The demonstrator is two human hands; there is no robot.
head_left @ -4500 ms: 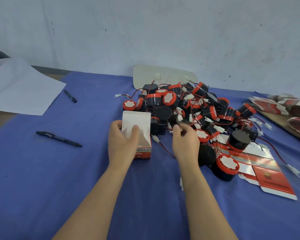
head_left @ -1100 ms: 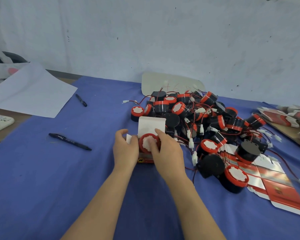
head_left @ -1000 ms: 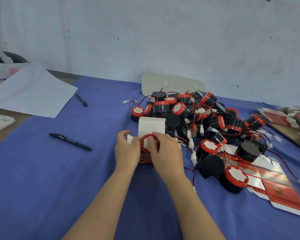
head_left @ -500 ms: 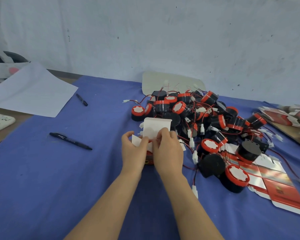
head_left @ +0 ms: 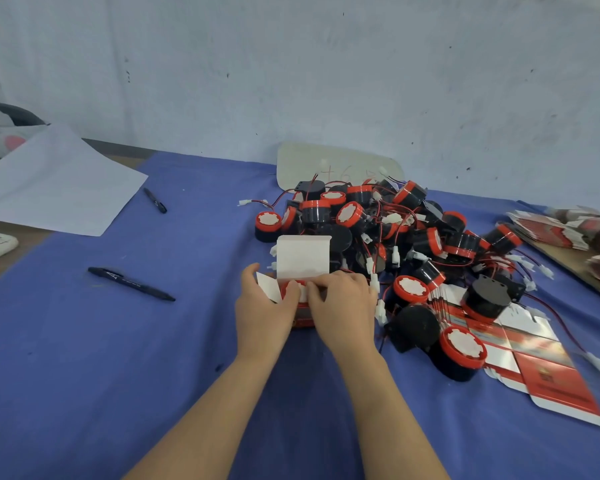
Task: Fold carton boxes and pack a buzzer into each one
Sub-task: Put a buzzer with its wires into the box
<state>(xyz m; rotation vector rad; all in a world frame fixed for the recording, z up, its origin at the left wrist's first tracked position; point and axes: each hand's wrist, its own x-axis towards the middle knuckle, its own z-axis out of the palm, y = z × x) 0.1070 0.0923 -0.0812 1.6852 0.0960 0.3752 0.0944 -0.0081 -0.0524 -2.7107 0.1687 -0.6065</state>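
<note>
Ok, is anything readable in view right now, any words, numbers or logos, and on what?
"+6": faint red handwriting on the pale board behind the buzzer pile; the rest is illegible.
White print on the nearer black pen: too small to read.
Gold logo and text on the flat carton: blurred.
Print on the red side of the carton box: unreadable.

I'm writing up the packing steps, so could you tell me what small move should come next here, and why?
Probably fold the side flap in over the buzzer. Its red top already sits inside the carton box, the left hand and right hand grip the box, and the lid flap stands upright, not yet closed.
</note>
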